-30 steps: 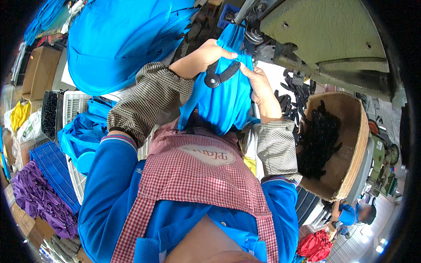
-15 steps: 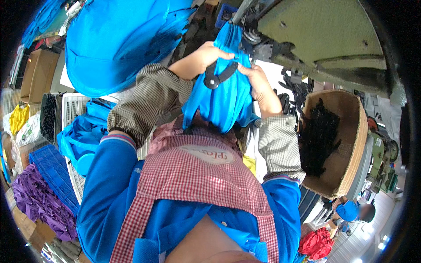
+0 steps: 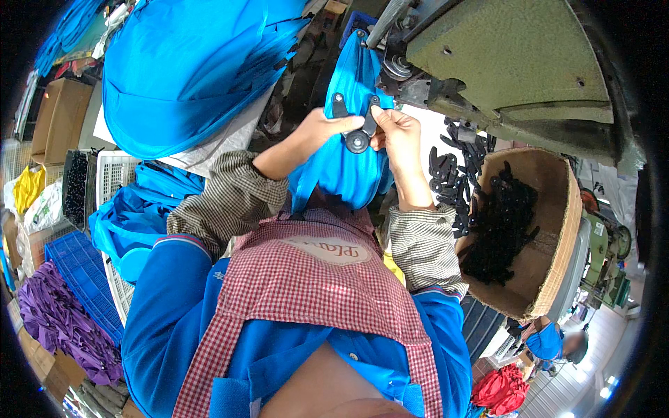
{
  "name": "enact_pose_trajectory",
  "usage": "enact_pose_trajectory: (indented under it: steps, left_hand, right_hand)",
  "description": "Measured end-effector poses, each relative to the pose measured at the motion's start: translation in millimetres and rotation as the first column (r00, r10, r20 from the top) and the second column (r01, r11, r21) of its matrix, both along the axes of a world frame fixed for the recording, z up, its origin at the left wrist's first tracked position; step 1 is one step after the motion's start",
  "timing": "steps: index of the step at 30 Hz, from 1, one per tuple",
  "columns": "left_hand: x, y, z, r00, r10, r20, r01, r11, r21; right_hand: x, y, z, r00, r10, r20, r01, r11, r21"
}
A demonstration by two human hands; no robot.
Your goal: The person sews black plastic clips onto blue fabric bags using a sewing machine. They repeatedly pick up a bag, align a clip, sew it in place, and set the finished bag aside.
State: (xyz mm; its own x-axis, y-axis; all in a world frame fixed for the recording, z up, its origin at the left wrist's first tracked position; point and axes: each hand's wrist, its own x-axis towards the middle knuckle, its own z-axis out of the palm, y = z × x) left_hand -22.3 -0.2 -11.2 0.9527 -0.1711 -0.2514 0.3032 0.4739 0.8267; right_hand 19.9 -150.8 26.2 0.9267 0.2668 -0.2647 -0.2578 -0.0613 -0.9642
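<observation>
A folded bundle of blue fabric point(image 3: 345, 177) hangs in front of me, its narrow far end beside a metal part of a green machine. On it lies a black V-shaped fitting point(image 3: 357, 142) with a round joint at the bottom and two arms pointing away from me. My left hand point(image 3: 310, 138) is closed on the fabric's left side, its thumb pressed against the fitting near the joint; its other fingers are largely hidden. My right hand point(image 3: 401, 136) pinches the fitting's right arm between thumb and fingers.
The green machine point(image 3: 509, 63) overhangs the far right. Loose black pieces point(image 3: 449, 171) lie beside a cardboard box point(image 3: 557, 237) holding more. A large blue fabric stack point(image 3: 188, 76) sits far left, above a white crate point(image 3: 115, 171) with blue fabric. Another person point(image 3: 550, 341) is at lower right.
The fitting has gone from a slanted, nearly straight strap to an upright V. My right hand has moved onto its right arm. The fabric's far end has spread and shifted slightly left.
</observation>
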Motion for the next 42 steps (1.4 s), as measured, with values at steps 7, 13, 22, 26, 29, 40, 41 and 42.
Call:
enact_pose_trajectory:
  steps: [7,13,22,26,29,40,41,42]
  left_hand:
    - [0.8,10.1,13.2,0.985,0.011,-0.172,-0.015,1.000,-0.022]
    - [5.7,7.1,7.4,0.985,0.009,-0.172,-0.014,1.000,-0.024]
    - [-45.2,-11.4,28.7,0.971,0.231,0.065,-0.229,0.973,-0.039]
    - [-81.6,-13.8,17.2,0.928,0.374,0.011,-0.374,0.928,-0.002]
    - [-98.2,-8.7,-9.9,0.852,0.519,-0.070,-0.520,0.854,0.018]
    - [-116.6,-14.4,-29.5,0.914,0.377,-0.148,-0.386,0.922,-0.036]
    - [-116.9,-17.5,-19.0,0.917,0.358,-0.175,-0.371,0.928,-0.045]
    - [-117.6,-16.7,-17.2,0.921,0.342,-0.188,-0.361,0.929,-0.078]
  right_hand:
    - [49.5,-34.1,-36.0,0.866,0.119,0.486,0.247,0.742,-0.623]
    - [123.8,-53.5,-164.8,0.785,0.550,0.285,0.027,0.429,-0.903]
    - [103.5,-49.2,-146.7,0.606,0.459,0.649,0.319,0.608,-0.727]
    - [94.6,-29.3,-141.6,0.736,0.176,0.653,0.244,0.831,-0.499]
    - [74.9,-7.1,-92.2,0.898,0.019,0.440,0.235,0.823,-0.517]
    - [89.3,-41.0,-128.0,0.802,-0.042,0.596,0.394,0.786,-0.475]
    - [83.1,-34.3,-111.9,0.915,-0.163,0.368,0.256,0.941,-0.221]
    - [75.4,-23.6,-95.1,0.979,-0.181,0.098,0.172,0.980,0.096]
